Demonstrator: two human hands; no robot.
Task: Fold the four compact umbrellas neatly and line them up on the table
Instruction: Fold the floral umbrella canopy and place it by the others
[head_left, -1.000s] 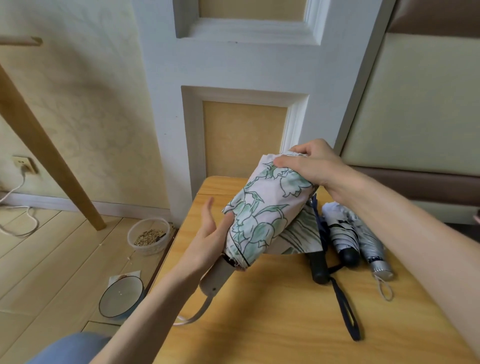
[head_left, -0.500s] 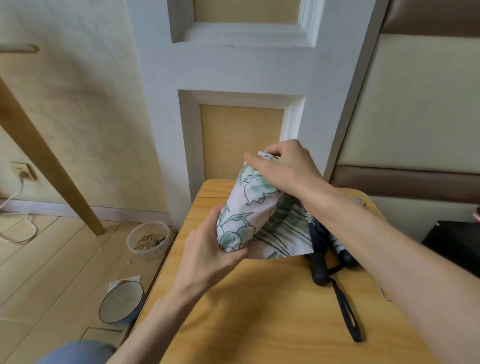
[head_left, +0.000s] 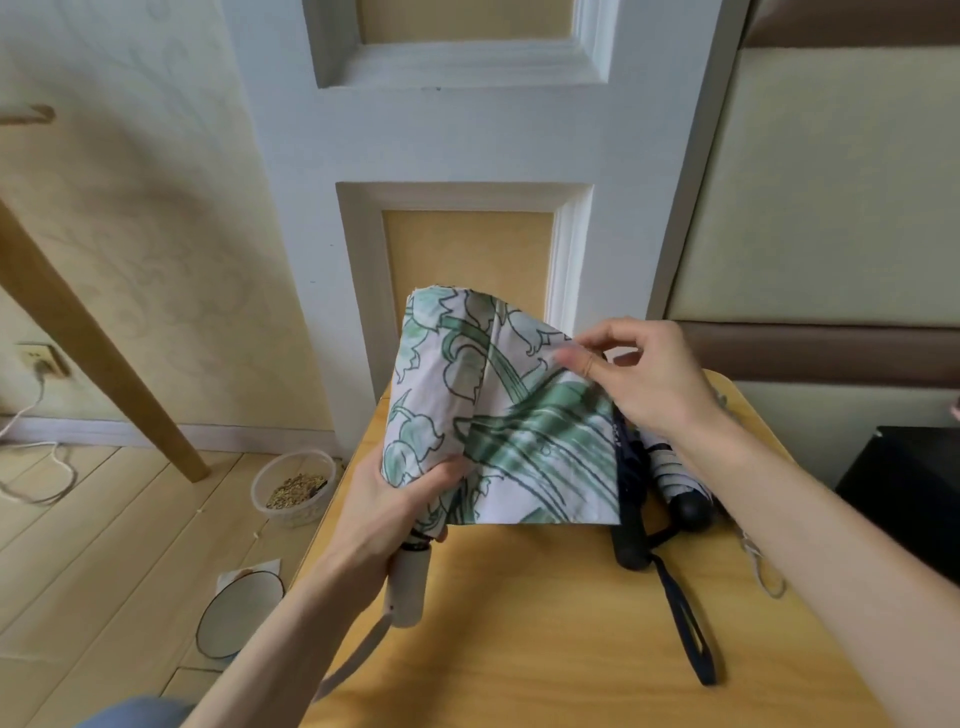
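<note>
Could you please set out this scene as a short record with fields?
left grip: holds the floral umbrella round its lower canopy, just above the white handle
right grip: pinches a loose fold of the canopy, upper right
floral umbrella: held up over the table, canopy loose, not yet wrapped
dark umbrella: lies on the table, strap towards the camera
striped umbrella: lies right of the dark one
floor: bowl of grain, plate

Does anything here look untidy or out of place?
The floral umbrella in the left hand is not yet neat: a loose flap of cloth fans out, pinched by the right hand. Oddly, a bowl of grain stands on the floor.
</note>
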